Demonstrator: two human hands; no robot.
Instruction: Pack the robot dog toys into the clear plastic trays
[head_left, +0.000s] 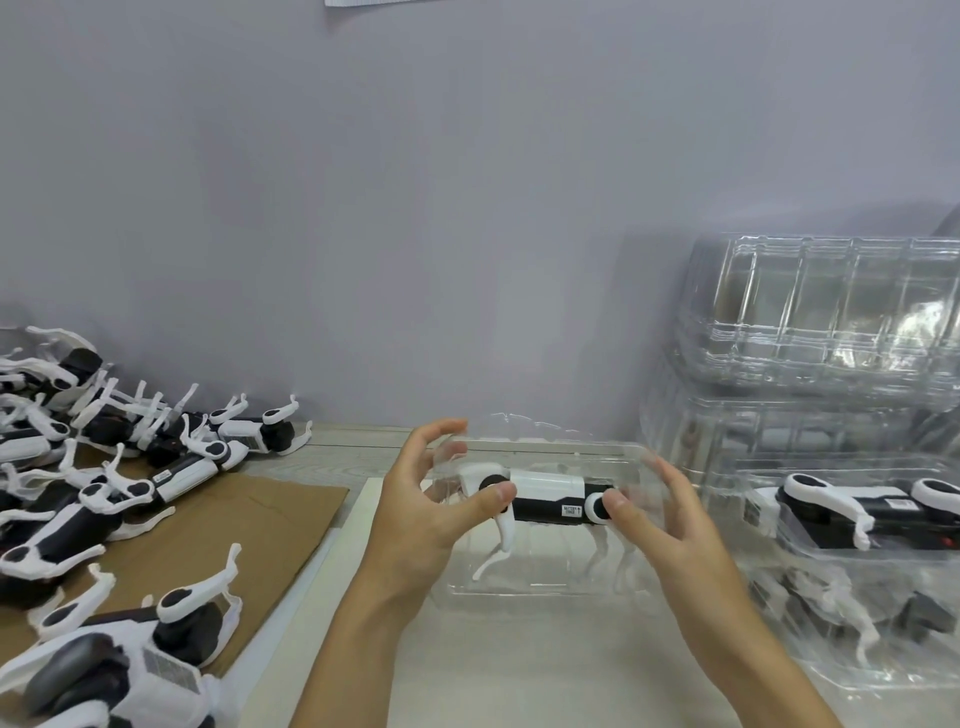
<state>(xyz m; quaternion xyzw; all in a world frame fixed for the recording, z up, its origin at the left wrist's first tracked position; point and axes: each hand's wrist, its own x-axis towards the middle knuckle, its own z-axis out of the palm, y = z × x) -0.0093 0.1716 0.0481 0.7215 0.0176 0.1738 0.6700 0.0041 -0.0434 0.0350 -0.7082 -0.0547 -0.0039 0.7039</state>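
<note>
My left hand (421, 512) and right hand (670, 514) clamp a clear tray (545, 582) holding a robot dog (545, 496); loose dogs (104, 467) lie lower left, stacked trays (831, 312) right. The dog's label is unreadable.

Robot dog toy (545, 498) sits in the clear tray (540, 584) between my left hand (431, 512) and right hand (670, 525). Loose robot dogs (104, 499) piled far left, partly on cardboard (249, 514). Packed tray (857, 582) right; empty tray stack (821, 322) behind it.
</note>
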